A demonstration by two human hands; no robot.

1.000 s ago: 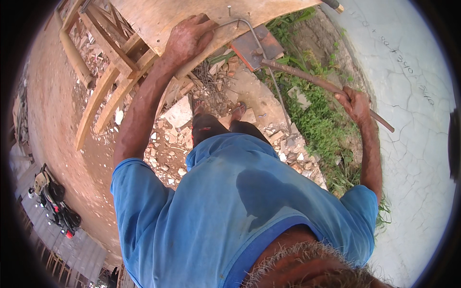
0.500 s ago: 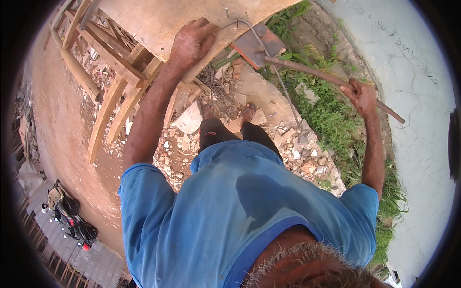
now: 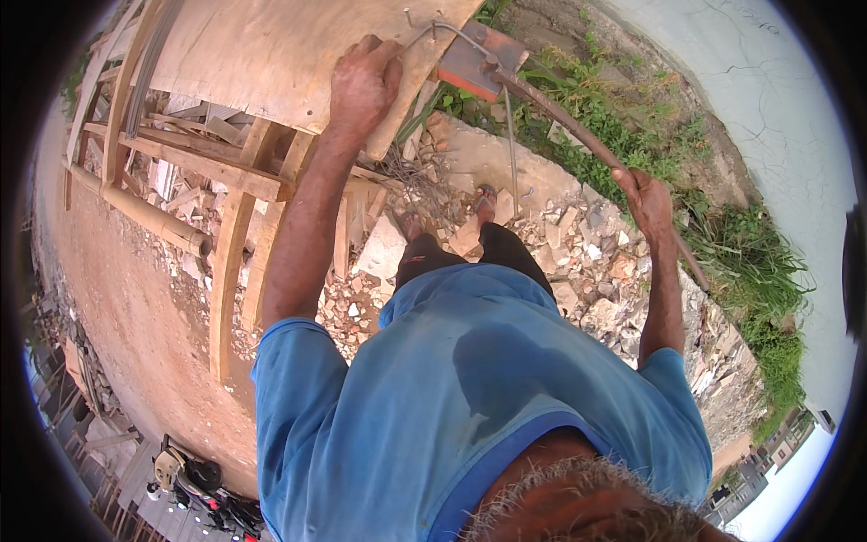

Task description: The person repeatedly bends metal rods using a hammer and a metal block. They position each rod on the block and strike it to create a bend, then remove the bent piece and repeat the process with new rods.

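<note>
Head view has our left hand (image 3: 363, 90) at the edge of the board (image 3: 262, 54), closed around the near end of the rod (image 3: 513, 154); our fingers cover that end, so its tip is hidden. The rod passes the pegs (image 3: 408, 16) on the board and bends, its long leg running out beyond the board. Our right hand (image 3: 648, 203), right of the board, grips the bar (image 3: 571, 129) and hides a stretch of it. Just how the bar's head meets the rod we cannot make out; it overlaps the slab (image 3: 465, 63) beside the board. The picture's upper edge cuts off the board, its lower edge the motorbike (image 3: 203, 474), well below and left of the board.

Half a second ago the bar lay flatter; it has swung toward us, and the rod's leg, then slanting right, now points almost straight down. More timbers (image 3: 232, 271) show left of the board.
</note>
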